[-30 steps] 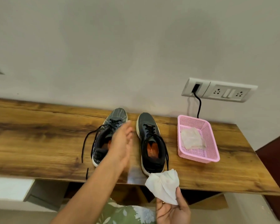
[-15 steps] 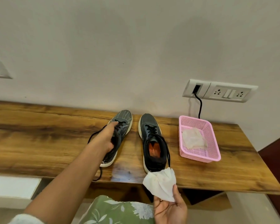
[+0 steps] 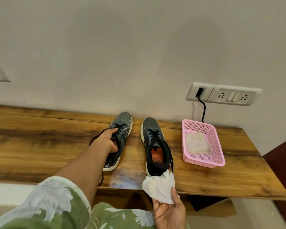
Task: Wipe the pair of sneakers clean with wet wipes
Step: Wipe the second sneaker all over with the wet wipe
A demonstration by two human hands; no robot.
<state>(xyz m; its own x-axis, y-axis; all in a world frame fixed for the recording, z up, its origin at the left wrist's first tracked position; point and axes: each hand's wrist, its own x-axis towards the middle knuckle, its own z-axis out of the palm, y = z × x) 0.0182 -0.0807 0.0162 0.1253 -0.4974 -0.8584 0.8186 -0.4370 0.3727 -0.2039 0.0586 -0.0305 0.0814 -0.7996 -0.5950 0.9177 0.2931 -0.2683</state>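
Observation:
Two dark grey sneakers with white soles and black laces stand side by side on a wooden shelf (image 3: 40, 138), toes to the wall. My left hand (image 3: 106, 141) grips the left sneaker (image 3: 122, 123) around its laced opening. The right sneaker (image 3: 153, 129) stands free, its orange insole showing. Below the shelf's front edge, my right hand (image 3: 169, 212) pinches a crumpled white wet wipe (image 3: 158, 185), which overlaps the right sneaker's heel in view.
A pink perforated basket (image 3: 218, 156) with a pale wipe packet inside sits right of the sneakers. A wall socket panel (image 3: 224, 95) with a black cable hangs above it. The shelf ends at the right, by a dark red surface.
My left hand has gone from hovering flat over the left sneaker to gripping it at its laces. The sneaker has turned slightly. The right hand with the wipe stayed near the shelf edge.

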